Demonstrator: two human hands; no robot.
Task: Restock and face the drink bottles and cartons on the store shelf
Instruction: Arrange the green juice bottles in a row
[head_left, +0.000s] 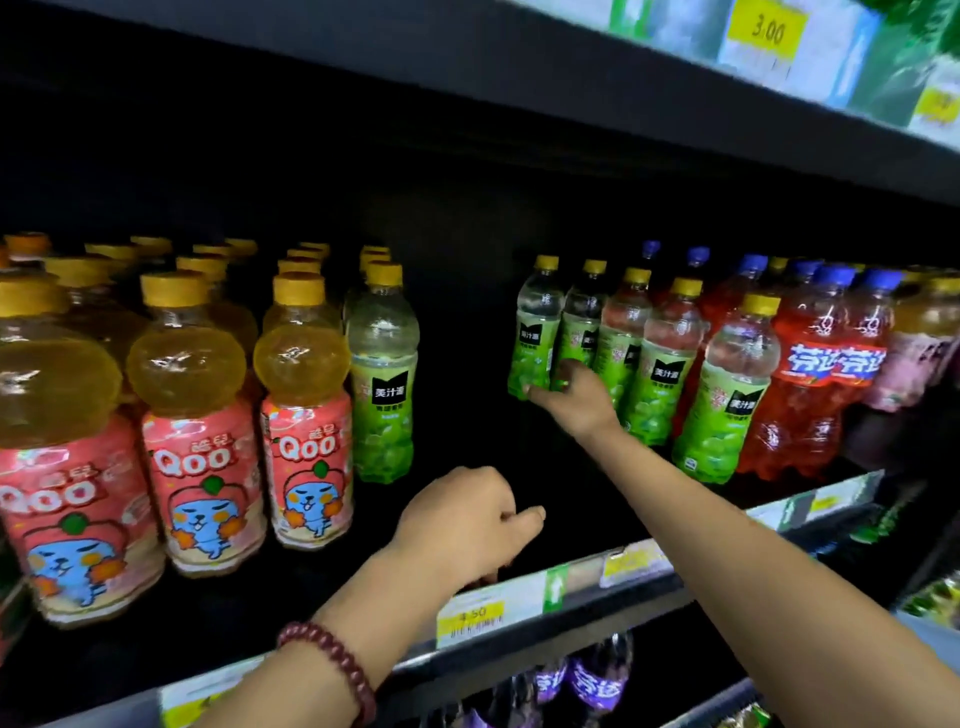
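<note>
Reaching deep into the dark shelf (519, 613), the right hand (571, 400) curls its fingers round the base of the farthest green grape bottle (537, 332), which stands at the far left end of a diagonal row of green bottles (727, 395). Red soda bottles (810, 374) stand just right of that row. The left hand (467, 519), loosely fisted and holding nothing, rests at the shelf's near edge by a yellow price tag (470, 618). Qoo bottles (202, 415) fill the left side, with one green bottle (384, 384) just beside them.
</note>
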